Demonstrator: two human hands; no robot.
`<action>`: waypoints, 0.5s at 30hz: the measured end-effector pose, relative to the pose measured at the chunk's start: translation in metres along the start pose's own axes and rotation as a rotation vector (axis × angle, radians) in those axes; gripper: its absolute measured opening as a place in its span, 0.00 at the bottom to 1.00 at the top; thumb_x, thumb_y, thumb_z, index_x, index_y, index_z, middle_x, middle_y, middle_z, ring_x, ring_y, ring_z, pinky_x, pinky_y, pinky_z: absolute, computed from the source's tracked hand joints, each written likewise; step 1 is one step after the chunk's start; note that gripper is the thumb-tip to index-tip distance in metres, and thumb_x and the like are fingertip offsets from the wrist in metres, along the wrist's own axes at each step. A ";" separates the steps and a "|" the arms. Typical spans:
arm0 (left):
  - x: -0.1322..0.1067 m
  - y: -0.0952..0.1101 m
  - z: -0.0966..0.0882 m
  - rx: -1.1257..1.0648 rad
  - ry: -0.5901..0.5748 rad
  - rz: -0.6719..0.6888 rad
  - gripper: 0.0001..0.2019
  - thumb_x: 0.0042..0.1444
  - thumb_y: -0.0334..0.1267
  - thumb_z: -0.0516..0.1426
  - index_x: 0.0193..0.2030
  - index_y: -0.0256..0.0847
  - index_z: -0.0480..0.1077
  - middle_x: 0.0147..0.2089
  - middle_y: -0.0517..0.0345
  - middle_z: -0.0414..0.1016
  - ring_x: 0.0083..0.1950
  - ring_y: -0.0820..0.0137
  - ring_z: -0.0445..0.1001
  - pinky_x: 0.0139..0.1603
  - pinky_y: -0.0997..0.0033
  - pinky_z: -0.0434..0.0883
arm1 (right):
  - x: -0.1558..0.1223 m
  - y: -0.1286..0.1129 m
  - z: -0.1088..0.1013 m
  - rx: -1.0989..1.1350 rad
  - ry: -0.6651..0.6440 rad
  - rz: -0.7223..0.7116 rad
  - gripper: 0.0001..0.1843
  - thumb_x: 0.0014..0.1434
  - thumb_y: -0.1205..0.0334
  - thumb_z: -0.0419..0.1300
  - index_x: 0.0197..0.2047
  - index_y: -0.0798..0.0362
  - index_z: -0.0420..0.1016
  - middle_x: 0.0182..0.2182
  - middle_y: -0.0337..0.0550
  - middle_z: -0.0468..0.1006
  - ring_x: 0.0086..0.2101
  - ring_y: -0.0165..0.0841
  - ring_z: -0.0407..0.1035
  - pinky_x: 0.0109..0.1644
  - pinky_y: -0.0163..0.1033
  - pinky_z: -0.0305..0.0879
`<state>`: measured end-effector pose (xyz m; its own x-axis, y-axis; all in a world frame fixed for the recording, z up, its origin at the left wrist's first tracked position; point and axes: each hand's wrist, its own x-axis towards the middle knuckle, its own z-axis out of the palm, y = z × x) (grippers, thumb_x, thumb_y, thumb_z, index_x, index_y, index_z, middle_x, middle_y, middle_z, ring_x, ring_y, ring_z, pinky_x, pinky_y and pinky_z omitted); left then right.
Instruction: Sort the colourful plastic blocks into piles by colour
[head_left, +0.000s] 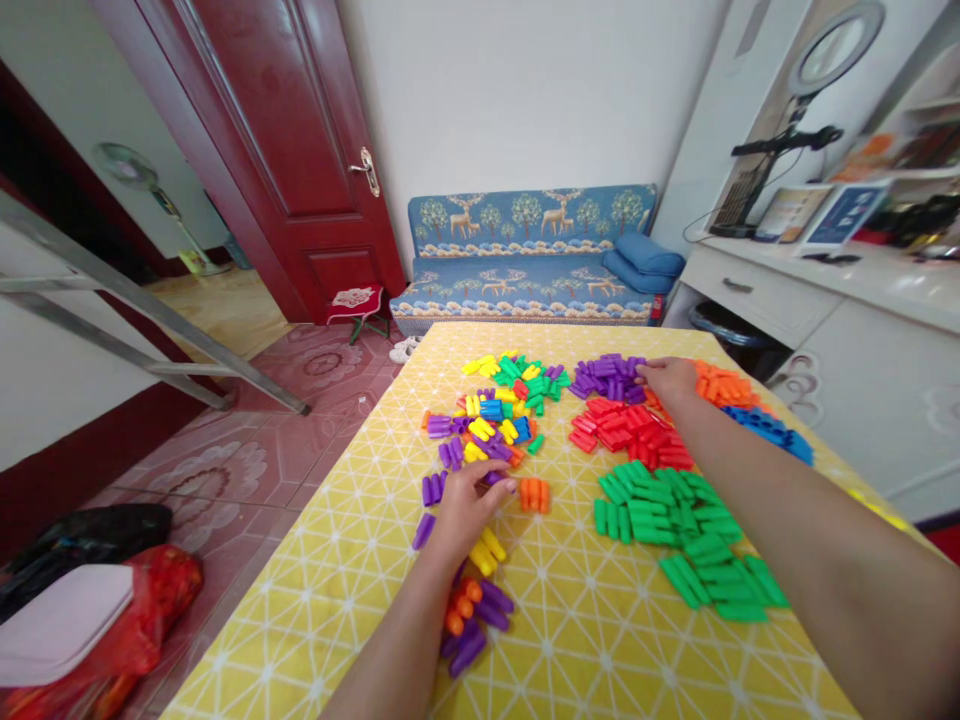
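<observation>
My left hand (pixel 469 505) is over the mixed pile on the left, thumb and fingers curled around a purple plastic building piece (pixel 495 478). An orange piece (pixel 535 495) lies just right of its fingertips, and yellow pieces (pixel 487 550) are beside the wrist. My right hand (pixel 670 380) reaches across to the purple pile (pixel 609 378), fingertips pinched at its right edge on a purple piece partly hidden by them. Below that hand lie a red pile (pixel 630 430) and a green pile (pixel 667 505). Orange pieces (pixel 724 382) and blue pieces (pixel 769 432) sit beyond my right forearm.
A yellow patterned cloth (pixel 570 640) covers the table. Mixed colored pieces (pixel 487 410) spread along its left side. Behind stands a blue sofa (pixel 525 270); a white cabinet (pixel 847 330) is at the right. A metal ladder (pixel 172 320) and red bag (pixel 169 600) are at the left.
</observation>
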<state>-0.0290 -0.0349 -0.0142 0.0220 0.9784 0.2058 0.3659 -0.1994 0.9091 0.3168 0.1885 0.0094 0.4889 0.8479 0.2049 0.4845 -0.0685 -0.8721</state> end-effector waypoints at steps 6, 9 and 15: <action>0.000 0.001 -0.001 0.001 -0.005 -0.003 0.12 0.52 0.40 0.61 0.41 0.37 0.76 0.40 0.52 0.80 0.40 0.66 0.76 0.41 0.70 0.70 | 0.003 0.000 0.013 0.067 -0.030 0.107 0.19 0.47 0.72 0.64 0.45 0.62 0.77 0.26 0.44 0.79 0.26 0.32 0.73 0.27 0.32 0.70; 0.000 0.000 0.000 -0.001 0.001 -0.003 0.12 0.52 0.40 0.61 0.41 0.37 0.77 0.40 0.52 0.80 0.39 0.65 0.76 0.41 0.69 0.71 | -0.003 -0.001 0.012 0.116 -0.085 0.110 0.23 0.48 0.74 0.62 0.50 0.61 0.75 0.33 0.47 0.80 0.27 0.30 0.74 0.26 0.30 0.69; 0.000 -0.006 0.002 -0.116 -0.051 -0.053 0.18 0.56 0.46 0.57 0.47 0.35 0.74 0.37 0.50 0.79 0.34 0.66 0.77 0.36 0.68 0.74 | -0.016 -0.006 0.003 0.130 -0.191 0.097 0.24 0.49 0.74 0.59 0.51 0.56 0.75 0.41 0.48 0.79 0.25 0.30 0.74 0.20 0.29 0.63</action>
<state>-0.0293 -0.0334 -0.0205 0.0539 0.9887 0.1400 0.2579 -0.1492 0.9546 0.3039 0.1770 0.0097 0.3768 0.9254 0.0407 0.3382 -0.0965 -0.9361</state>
